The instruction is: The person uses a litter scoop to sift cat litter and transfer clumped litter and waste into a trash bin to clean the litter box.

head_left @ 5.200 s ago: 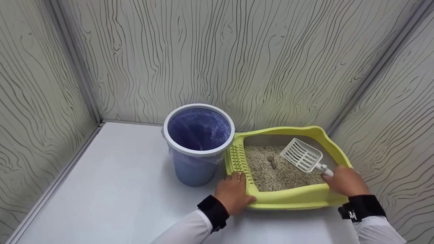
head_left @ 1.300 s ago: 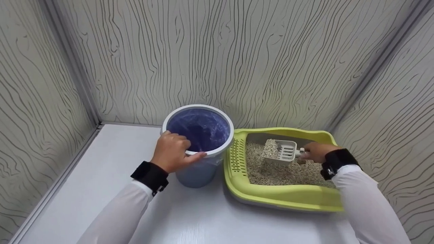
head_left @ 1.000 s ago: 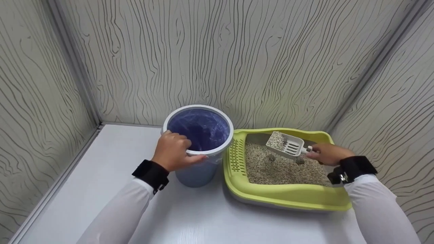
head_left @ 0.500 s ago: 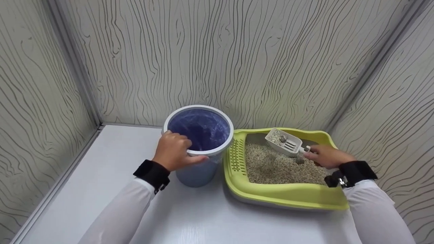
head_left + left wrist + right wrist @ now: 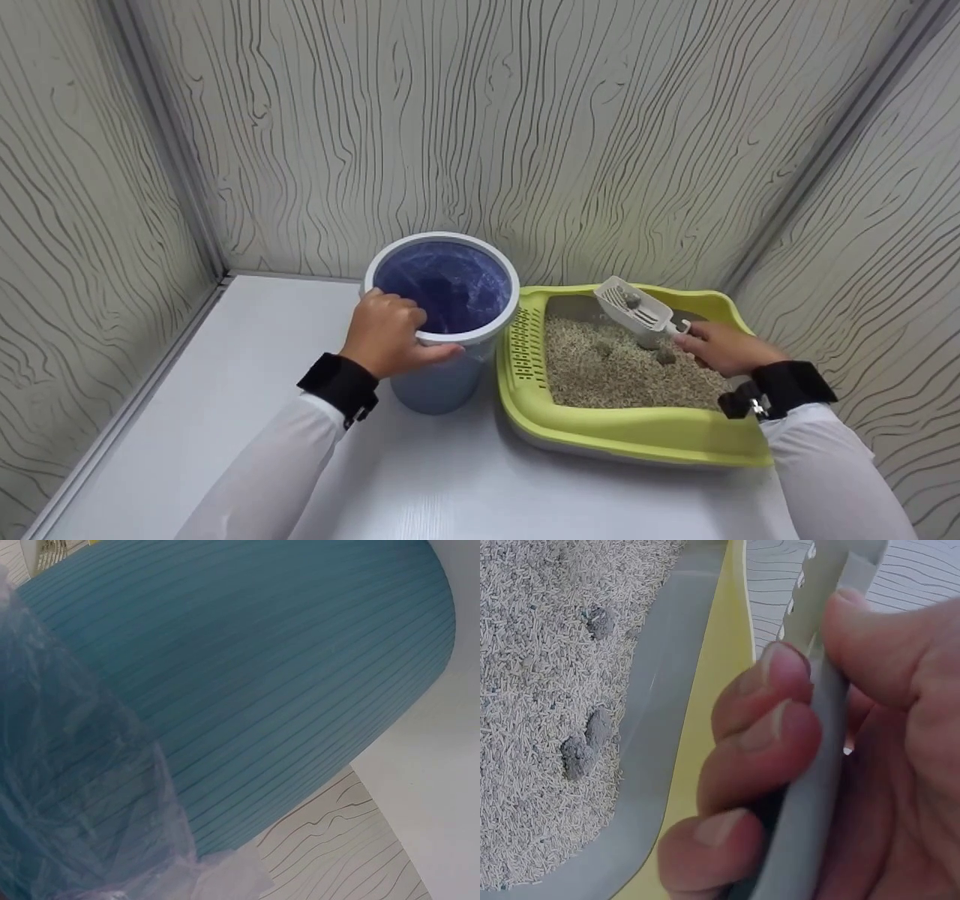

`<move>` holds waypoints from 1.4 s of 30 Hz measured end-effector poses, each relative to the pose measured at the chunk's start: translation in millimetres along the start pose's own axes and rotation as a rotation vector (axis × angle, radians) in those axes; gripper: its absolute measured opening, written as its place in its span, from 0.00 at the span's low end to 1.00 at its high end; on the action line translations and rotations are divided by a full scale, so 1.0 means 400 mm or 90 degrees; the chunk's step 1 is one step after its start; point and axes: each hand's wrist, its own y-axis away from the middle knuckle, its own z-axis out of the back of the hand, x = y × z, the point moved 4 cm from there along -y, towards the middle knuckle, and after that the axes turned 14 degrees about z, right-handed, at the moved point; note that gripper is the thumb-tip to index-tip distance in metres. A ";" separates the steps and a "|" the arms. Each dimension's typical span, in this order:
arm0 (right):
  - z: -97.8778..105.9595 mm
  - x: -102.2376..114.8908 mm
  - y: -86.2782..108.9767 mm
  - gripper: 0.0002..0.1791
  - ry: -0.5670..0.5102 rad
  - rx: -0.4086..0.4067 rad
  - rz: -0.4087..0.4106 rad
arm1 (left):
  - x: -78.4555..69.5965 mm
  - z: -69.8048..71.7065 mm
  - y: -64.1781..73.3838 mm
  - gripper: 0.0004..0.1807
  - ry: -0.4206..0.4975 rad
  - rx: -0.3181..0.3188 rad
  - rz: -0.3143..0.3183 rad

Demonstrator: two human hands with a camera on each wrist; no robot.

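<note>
My left hand [image 5: 386, 334] grips the near-left rim of a blue trash can [image 5: 439, 386], thumb along the outside. A clear bag [image 5: 97, 787] lines the can and hangs over its outside in the left wrist view. My right hand [image 5: 724, 347] holds a white slotted litter scoop [image 5: 654, 315] by its handle, fingers curled round it in the right wrist view. The scoop is tilted above the far part of a yellow-green litter box [image 5: 637, 431]. A grey clump [image 5: 630, 300] lies in the scoop. More clumps [image 5: 585, 746] sit on the pellet litter [image 5: 532, 690] below.
The litter box stands close to the right of the trash can, its perforated ledge [image 5: 525, 345] on that side. Both are on a white table [image 5: 300, 420]. Wood-patterned panels [image 5: 465, 135] enclose the back and sides.
Loose litter has dropped through the scoop's slots, leaving the clump, and the scoop has tilted and risen slightly. Several seconds back, my left hand was on the litter box; it has moved to the can.
</note>
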 end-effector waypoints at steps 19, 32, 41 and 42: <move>-0.014 -0.004 -0.008 0.15 0.080 -0.063 0.033 | -0.002 -0.001 0.001 0.41 -0.002 0.022 0.009; -0.025 0.003 -0.018 0.18 0.056 -0.036 0.022 | 0.001 -0.001 0.000 0.41 -0.005 0.000 0.006; -0.033 -0.004 -0.017 0.15 0.051 -0.064 0.020 | 0.000 -0.001 0.000 0.41 -0.008 0.009 0.011; -0.033 -0.004 -0.017 0.14 0.048 -0.068 0.024 | 0.000 -0.001 0.000 0.41 -0.008 0.009 0.011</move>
